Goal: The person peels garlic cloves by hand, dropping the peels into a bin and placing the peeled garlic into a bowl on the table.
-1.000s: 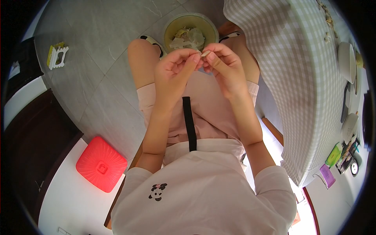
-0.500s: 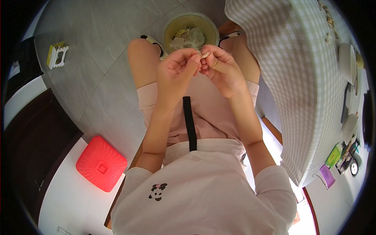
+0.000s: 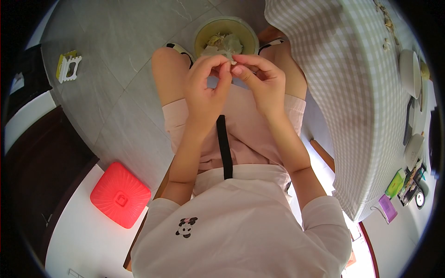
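My left hand (image 3: 209, 78) and my right hand (image 3: 263, 81) meet at the fingertips in front of my knees. Pinched between both thumbs and forefingers is a small whitish piece that looks like a garlic clove (image 3: 233, 62), mostly covered by the fingers. Just beyond the hands, on the floor between my feet, stands a round waste bin (image 3: 252, 39). Inside it lie a crumpled clear plastic bag (image 3: 232, 44) and pale, papery scraps (image 3: 216, 40).
A checked tablecloth (image 3: 343, 92) hangs down at my right. Bowls (image 3: 410, 74), dry stalks (image 3: 388, 23) and a purple item (image 3: 387, 208) are on the table. At left are a red lid-like square (image 3: 120, 194) and a white-and-yellow object (image 3: 68, 67) on the floor.
Both hands have shifted slightly left, and the right fingers have straightened somewhat. The pale piece is now more hidden between the fingertips.
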The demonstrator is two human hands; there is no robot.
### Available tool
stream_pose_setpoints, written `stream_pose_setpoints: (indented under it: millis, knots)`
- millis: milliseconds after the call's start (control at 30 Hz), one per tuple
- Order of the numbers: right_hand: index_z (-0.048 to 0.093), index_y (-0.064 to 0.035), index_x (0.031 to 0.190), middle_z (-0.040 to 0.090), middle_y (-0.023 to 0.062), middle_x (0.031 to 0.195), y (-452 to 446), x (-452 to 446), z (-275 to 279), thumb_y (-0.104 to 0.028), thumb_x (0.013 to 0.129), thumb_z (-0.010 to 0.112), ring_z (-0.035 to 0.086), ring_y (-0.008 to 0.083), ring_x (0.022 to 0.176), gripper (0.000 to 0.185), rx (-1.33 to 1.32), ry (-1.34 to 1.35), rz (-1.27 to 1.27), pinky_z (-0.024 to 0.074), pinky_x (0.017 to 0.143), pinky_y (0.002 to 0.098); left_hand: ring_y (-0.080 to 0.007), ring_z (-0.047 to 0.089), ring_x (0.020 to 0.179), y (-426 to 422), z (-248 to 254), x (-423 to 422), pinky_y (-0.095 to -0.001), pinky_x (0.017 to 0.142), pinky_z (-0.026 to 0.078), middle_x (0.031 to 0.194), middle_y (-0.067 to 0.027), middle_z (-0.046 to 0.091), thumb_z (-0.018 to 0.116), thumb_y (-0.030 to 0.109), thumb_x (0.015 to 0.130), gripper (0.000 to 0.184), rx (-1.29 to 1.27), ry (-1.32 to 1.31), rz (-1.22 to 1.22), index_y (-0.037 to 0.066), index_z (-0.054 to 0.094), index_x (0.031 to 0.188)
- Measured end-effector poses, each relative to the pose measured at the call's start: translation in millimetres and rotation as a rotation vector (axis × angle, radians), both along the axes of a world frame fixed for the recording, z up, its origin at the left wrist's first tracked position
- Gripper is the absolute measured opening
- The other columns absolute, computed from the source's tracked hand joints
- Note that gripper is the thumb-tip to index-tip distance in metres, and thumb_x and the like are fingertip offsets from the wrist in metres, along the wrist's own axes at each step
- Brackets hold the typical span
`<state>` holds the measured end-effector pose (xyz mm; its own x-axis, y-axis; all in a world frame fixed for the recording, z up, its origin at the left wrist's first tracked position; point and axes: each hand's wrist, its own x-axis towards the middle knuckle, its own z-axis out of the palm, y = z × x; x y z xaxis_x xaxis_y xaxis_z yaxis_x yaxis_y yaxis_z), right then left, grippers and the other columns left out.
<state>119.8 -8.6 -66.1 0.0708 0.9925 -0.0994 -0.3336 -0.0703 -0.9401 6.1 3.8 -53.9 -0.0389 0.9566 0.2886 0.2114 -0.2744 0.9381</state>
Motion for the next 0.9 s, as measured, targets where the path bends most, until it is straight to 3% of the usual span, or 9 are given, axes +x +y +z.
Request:
stream_pose_setpoints:
  millis: [433,500,900]
  knots:
    - [0.057,0.0051,0.094,0.060,0.0108,0.086,0.8,0.7,3.7,0.003,0.074,0.058,0.057,0.0135,0.079,0.020,-0.090,0.176,0.025,0.0467,0.071,0.0229,-0.0109,0.052,0.064,-3.8,-3.8,-0.9,-0.0206,0.058,0.042,0.073,-0.0053,0.053,0.052,-0.004,0.074,0.006,-0.094,-0.072,-0.078,-0.001,0.053,0.080]
    - [0.057,0.0051,0.094,0.060,0.0107,0.086,1.5,1.5,3.6,0.002,0.075,0.057,0.057,0.0133,0.078,0.019,-0.072,0.175,0.038,0.0467,0.071,0.0228,-0.0096,0.052,0.067,-6.0,-6.3,-1.1,-0.0197,0.059,0.042,0.076,-0.0045,0.054,0.051,-0.001,0.077,0.005,-0.246,-0.289,-0.089,-0.002,0.053,0.082]
    - [0.057,0.0038,0.094,0.060,0.0101,0.083,3.8,7.8,0.9,0.000,0.079,0.053,0.057,0.0128,0.073,0.016,-0.098,0.194,0.069,0.0468,0.067,0.0224,-0.0055,0.051,0.070,-5.7,-5.7,-6.9,-0.0181,0.060,0.042,0.079,-0.0019,0.054,0.050,0.005,0.082,0.009,-0.462,-0.539,-0.150,0.000,0.051,0.089]
